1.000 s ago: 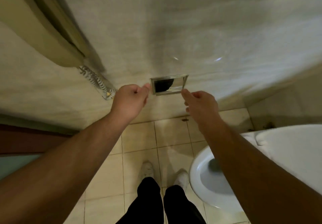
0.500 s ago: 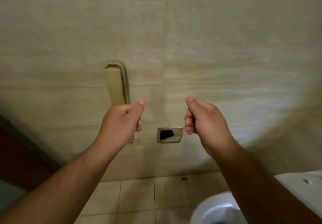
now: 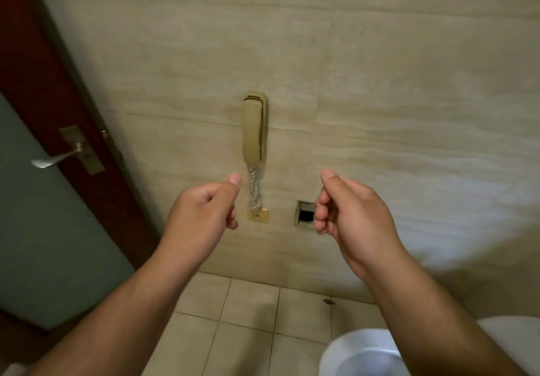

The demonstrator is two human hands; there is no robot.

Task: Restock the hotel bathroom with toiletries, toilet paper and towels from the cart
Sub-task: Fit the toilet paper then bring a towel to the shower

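Holder [image 3: 304, 214], a metal-framed wall recess, sits dark, partly behind right hand [image 3: 352, 219].

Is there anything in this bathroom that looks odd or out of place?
A small dark speck lies on the floor tile near the wall. The recessed holder in the wall shows only darkness, partly hidden by the right hand.

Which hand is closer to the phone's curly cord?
Left. The left hand sits just left of the cord; the right hand is farther right, overlapping the wall recess.
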